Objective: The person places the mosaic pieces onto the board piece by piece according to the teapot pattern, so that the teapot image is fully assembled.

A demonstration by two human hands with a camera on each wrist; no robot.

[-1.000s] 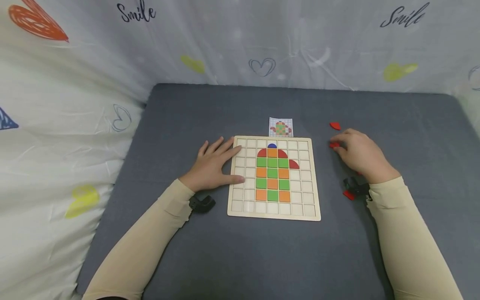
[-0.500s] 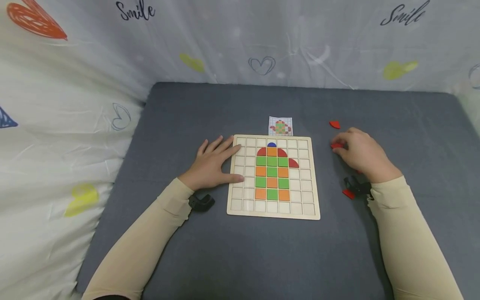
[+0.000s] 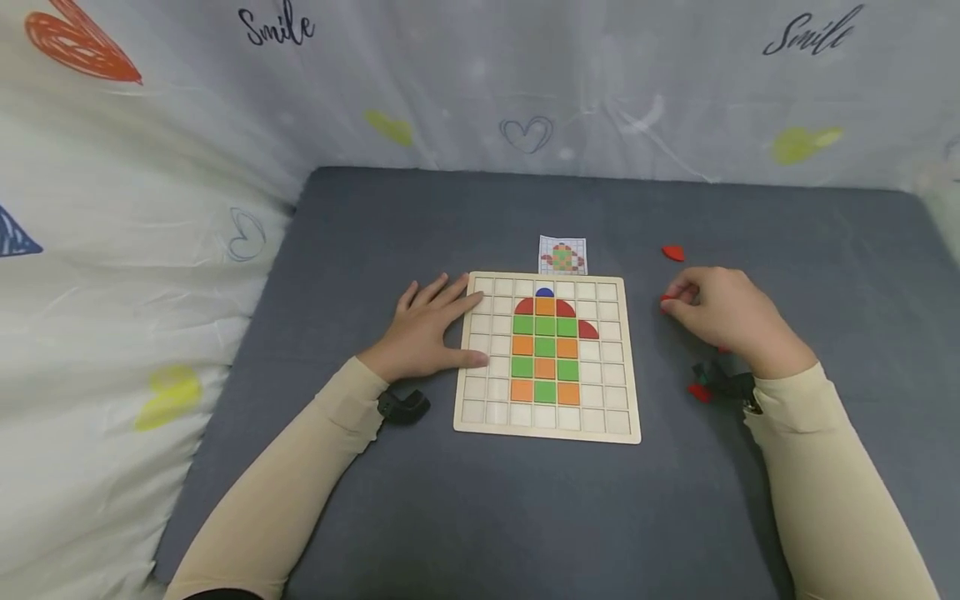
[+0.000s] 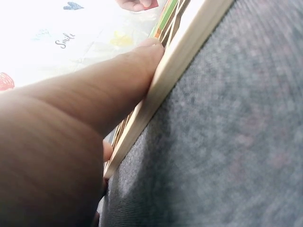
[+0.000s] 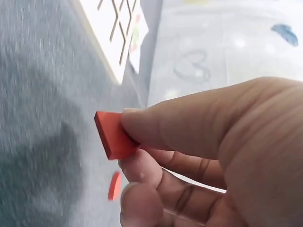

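A square wooden grid board (image 3: 615, 396) lies on the grey table. Green and orange square tiles (image 3: 545, 347) fill its middle, with red curved pieces (image 3: 588, 330) and a blue half-round piece (image 3: 544, 292) at the upper part. Fingers spread, my left hand (image 3: 427, 333) rests on the board's left edge, its thumb on the rim in the left wrist view. To the right of the board, my right hand (image 3: 731, 317) pinches a small red tile (image 5: 113, 135) between thumb and fingers; in the right wrist view the tile appears raised off the table.
Behind the board's top edge lies a small printed pattern card (image 3: 562, 256). One loose red piece (image 3: 673, 252) sits beyond my right hand. Another red piece (image 3: 700, 392) lies near the right wrist camera, and a bit of red shows under that hand. A white curtain (image 3: 450, 83) hangs behind the table.
My right hand has closed its fingertips on the red tile and drawn slightly back and to the right. The left hand and the board have stayed in place.
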